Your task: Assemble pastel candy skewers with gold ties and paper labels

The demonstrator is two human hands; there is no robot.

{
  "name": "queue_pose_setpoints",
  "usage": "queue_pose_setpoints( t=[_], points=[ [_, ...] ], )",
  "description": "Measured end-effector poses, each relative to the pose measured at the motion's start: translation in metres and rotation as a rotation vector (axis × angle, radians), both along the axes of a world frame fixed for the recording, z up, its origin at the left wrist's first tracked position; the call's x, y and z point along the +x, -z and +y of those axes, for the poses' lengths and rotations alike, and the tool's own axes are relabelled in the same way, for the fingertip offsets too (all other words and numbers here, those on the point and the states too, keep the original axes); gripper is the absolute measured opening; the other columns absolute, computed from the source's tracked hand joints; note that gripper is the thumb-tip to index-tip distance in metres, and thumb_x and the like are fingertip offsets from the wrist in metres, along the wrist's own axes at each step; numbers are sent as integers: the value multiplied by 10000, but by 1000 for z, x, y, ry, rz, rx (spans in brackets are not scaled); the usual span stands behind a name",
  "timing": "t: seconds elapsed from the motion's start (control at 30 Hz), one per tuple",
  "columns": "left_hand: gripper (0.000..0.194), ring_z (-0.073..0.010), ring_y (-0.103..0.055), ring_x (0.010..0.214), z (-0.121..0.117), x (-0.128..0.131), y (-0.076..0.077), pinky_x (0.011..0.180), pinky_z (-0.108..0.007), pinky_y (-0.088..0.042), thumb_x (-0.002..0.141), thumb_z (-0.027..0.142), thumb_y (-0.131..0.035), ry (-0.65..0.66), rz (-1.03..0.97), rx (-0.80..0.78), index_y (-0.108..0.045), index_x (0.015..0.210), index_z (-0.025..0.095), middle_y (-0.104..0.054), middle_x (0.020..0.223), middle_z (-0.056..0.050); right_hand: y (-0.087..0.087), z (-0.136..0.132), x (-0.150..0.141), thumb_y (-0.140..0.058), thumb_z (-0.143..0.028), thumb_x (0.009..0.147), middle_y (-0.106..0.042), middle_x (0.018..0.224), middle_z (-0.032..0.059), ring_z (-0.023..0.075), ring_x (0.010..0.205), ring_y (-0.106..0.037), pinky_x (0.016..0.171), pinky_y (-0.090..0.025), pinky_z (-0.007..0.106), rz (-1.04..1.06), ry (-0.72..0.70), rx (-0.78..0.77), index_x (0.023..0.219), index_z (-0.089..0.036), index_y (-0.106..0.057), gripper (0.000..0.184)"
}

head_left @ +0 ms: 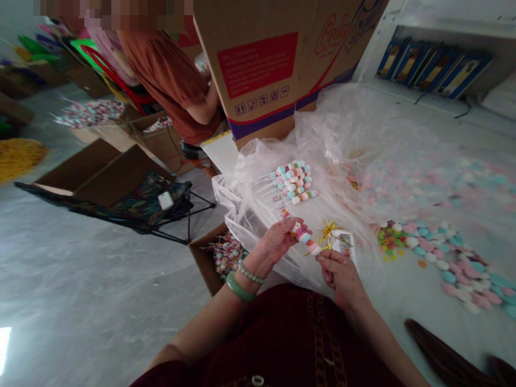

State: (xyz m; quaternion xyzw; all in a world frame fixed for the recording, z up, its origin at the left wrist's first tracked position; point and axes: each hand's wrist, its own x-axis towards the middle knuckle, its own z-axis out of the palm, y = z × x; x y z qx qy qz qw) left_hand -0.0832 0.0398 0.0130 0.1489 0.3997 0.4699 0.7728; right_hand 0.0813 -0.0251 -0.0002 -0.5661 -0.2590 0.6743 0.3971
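Between my two hands is a candy skewer (304,236) with pink, white, blue and orange pieces, tilted down to the right. My left hand (280,239) is closed around its upper end. The fingertips of my right hand (336,271) pinch at its lower end, by the white piece; whatever small thing is in that pinch is too small to make out. Gold twist ties (328,231) lie just beyond my right hand, beside a small white card (344,244) with a printed picture. Further back, several finished candy skewers (296,180) lie stacked with their sticks pointing left.
Loose pastel candies (463,263) spread across the table at right, with small gummy rings (390,241) beside them. Clear plastic sheeting (334,129) covers much of the table. A large cardboard box (262,70) stands behind. A folding chair (149,201) and a person (169,80) are at left.
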Motion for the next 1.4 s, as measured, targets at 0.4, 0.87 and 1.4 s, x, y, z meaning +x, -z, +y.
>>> queue_pose_setpoints(
  t=[0.4, 0.87, 1.4],
  points=[
    [191, -192, -665, 768, -5, 6, -2, 809, -337, -515, 777, 264, -649, -9, 7, 24, -658, 858, 91, -684, 810, -102, -3, 2, 0, -716, -180, 673, -408, 503, -99, -6, 353, -235, 305, -118, 117, 720, -148, -301, 698, -151, -498, 221],
    [239, -222, -665, 899, -8, 10, 3, 891, -353, -484, 783, 260, -644, -111, -72, 67, -646, 962, 101, -687, 912, -103, -5, -4, -12, -720, -177, 643, -455, 483, -89, 3, 346, -279, 309, -124, 118, 584, -86, -271, 689, -161, -513, 213],
    [253, -230, -665, 905, -10, 11, -6, 930, -364, -453, 715, 224, -707, -47, -91, 114, -649, 937, 117, -704, 884, -76, -11, -3, -11, -724, -250, 604, -407, 413, -99, 13, 318, -251, 315, -109, 158, 344, -77, -155, 626, -173, -537, 204]
  ],
)
